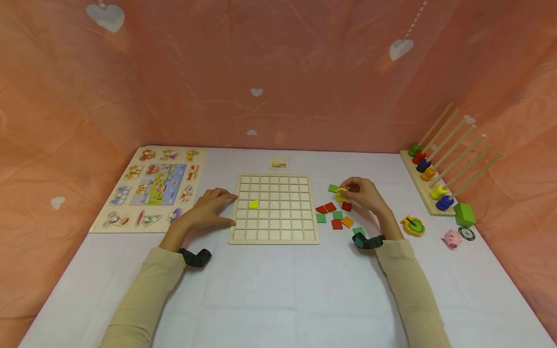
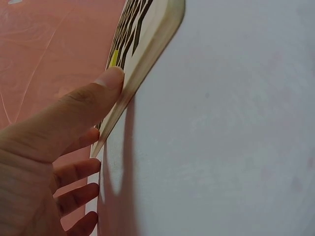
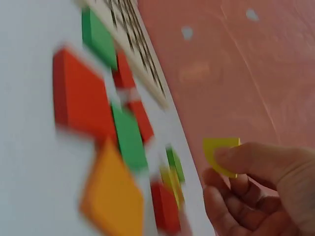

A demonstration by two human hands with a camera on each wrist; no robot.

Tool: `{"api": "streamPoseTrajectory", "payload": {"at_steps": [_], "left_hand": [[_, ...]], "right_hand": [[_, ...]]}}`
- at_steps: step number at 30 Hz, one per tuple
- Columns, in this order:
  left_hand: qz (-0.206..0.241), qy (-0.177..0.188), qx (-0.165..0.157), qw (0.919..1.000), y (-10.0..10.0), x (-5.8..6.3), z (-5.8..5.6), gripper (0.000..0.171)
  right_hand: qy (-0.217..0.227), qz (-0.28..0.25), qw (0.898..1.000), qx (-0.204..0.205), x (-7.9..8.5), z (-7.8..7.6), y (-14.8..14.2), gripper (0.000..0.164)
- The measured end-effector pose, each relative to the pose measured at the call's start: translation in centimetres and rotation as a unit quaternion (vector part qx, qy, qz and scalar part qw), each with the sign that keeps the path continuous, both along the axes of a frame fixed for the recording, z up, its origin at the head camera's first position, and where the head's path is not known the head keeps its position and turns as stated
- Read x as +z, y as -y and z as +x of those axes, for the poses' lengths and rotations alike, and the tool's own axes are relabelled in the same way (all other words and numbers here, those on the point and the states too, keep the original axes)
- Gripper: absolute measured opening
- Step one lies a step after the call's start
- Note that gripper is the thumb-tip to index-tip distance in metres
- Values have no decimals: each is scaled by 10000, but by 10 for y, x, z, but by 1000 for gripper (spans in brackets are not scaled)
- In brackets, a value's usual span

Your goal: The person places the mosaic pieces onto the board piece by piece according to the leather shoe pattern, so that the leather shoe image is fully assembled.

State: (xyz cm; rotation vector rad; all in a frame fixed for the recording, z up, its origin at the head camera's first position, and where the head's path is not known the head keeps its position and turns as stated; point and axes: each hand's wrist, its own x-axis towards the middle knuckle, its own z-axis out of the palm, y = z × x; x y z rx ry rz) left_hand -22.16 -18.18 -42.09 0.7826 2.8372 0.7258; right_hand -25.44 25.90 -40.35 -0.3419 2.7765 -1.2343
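A yellow piece [image 3: 219,141] with a curved edge is pinched between thumb and fingers of the right hand [image 1: 364,195], held just above the counter [image 1: 270,299] over the far end of a scatter of loose tiles. Among these, red tiles [image 1: 337,224], green tiles [image 1: 321,218] and an orange tile [image 1: 347,222] can be seen. To their left, a wooden grid board [image 1: 285,208] is laid flat, with a yellow square [image 1: 254,204] set in a cell left of centre. The board's left edge is touched by the left hand [image 1: 208,210], its fingers spread and nothing grasped. Beyond the board a small pattern card [image 1: 279,163] is placed. At far left a picture puzzle [image 1: 130,200] is laid; at far right a peg stand [image 1: 428,188] is positioned, with a green block [image 1: 464,215] beside its near end.
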Motion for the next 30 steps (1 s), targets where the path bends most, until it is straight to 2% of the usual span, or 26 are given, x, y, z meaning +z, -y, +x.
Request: {"api": "streamPoseTrajectory", "payload": {"at_steps": [6, 11, 14, 22, 30], "left_hand": [[-9, -10, 15, 10000, 0, 0, 0, 73], [18, 25, -18, 10000, 0, 0, 0, 73], [33, 21, -39, 10000, 1, -1, 0, 74], [60, 16, -34, 10000, 1, -1, -1, 73], [74, 110, 8, 9999, 0, 0, 0, 73]], "right_hand": [[202, -295, 9952, 915, -3, -6, 43, 18], [1, -507, 9834, 1744, -13, -11, 80, 18], [-84, -624, 9785, 1962, -16, -12, 100, 21], [-276, -915, 9787, 1819, -22, -9, 138, 26], [-730, -611, 9832, 1559, -31, -7, 153, 13]]}}
